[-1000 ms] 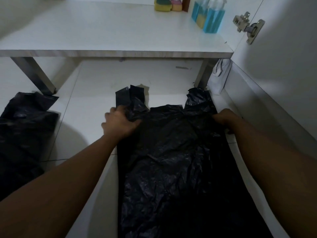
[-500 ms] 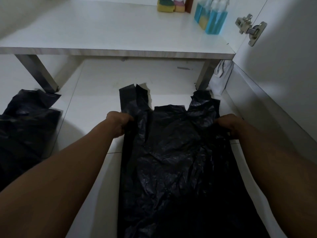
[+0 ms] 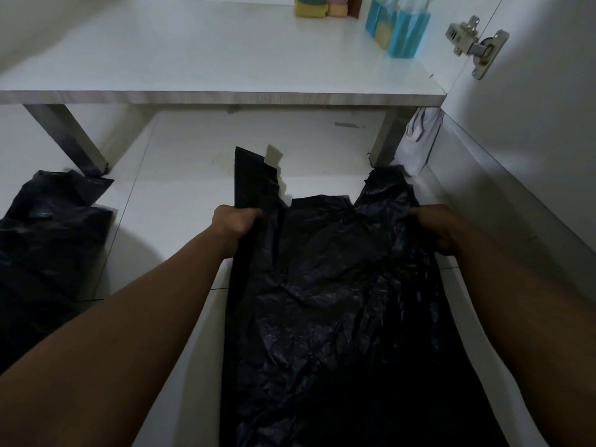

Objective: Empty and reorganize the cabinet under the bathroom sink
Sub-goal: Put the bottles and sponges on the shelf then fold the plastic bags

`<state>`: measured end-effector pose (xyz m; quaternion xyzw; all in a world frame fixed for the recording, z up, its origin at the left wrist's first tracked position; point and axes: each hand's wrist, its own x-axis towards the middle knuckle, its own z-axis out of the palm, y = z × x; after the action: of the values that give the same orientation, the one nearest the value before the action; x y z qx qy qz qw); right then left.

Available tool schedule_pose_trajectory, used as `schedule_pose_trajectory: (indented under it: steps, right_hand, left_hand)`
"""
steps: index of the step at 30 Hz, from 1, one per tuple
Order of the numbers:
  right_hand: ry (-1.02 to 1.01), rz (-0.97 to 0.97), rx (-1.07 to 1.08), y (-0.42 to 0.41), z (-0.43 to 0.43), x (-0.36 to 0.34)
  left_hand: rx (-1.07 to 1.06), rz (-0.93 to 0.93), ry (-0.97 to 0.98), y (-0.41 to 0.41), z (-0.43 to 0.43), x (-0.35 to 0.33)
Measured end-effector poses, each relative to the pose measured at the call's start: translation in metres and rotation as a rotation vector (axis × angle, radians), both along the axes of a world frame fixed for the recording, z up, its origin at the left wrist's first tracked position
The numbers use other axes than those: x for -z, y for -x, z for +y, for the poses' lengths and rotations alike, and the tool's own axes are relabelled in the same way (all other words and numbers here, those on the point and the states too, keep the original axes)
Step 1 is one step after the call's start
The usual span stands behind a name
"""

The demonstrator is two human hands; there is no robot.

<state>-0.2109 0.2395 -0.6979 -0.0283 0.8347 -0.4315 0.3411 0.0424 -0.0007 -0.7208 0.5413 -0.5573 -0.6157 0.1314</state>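
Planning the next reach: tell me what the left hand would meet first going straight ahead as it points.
The left hand grips the black bag's left handle, which lies directly ahead. Past it is bare floor under the white shelf, maybe reaching its right leg; depth is unclear.

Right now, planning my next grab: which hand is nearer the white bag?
Right. The right hand lies just short of the white bag; the left hand is across the black bag, farther left.

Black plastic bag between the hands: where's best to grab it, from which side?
Take the bag by its two handle straps, coming in from the outer edges: they are narrow strips, easy to clasp. The left hand and right hand grip their bases.
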Motion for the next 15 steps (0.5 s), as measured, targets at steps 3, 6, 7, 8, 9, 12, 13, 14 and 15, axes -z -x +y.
schedule_pose_trajectory:
  steps: [3, 6, 7, 8, 9, 12, 13, 14, 15]
  right_hand:
    - [0.035, 0.062, -0.062, -0.004, -0.004, -0.006]
    - [0.088, 0.082, -0.097, -0.007, -0.007, -0.01]
    - [0.112, 0.075, -0.101, -0.008, -0.009, -0.013]
    - [0.133, 0.068, -0.1, -0.009, -0.011, -0.015]
    - [0.149, 0.062, -0.099, -0.01, -0.013, -0.017]
    - [0.171, 0.081, -0.113, -0.01, -0.019, -0.021]
    - [0.167, 0.092, -0.126, -0.01, -0.02, -0.023]
    - [0.163, 0.099, -0.137, -0.01, -0.02, -0.025]
    - [0.161, 0.105, -0.14, -0.011, -0.019, -0.028]
  left_hand:
    - [-0.002, 0.006, 0.061, -0.002, -0.003, 0.002]
    - [-0.01, 0.084, 0.151, -0.005, -0.007, -0.003]
    - [-0.016, 0.111, 0.175, -0.006, -0.01, -0.004]
    - [-0.019, 0.132, 0.192, -0.006, -0.011, -0.007]
    - [-0.021, 0.157, 0.201, -0.007, -0.013, -0.009]
    - [-0.063, 0.23, 0.175, -0.008, -0.014, -0.014]
    - [-0.086, 0.24, 0.173, -0.009, -0.015, -0.015]
    - [-0.108, 0.242, 0.182, -0.01, -0.015, -0.018]
    - [-0.13, 0.243, 0.189, -0.011, -0.017, -0.02]
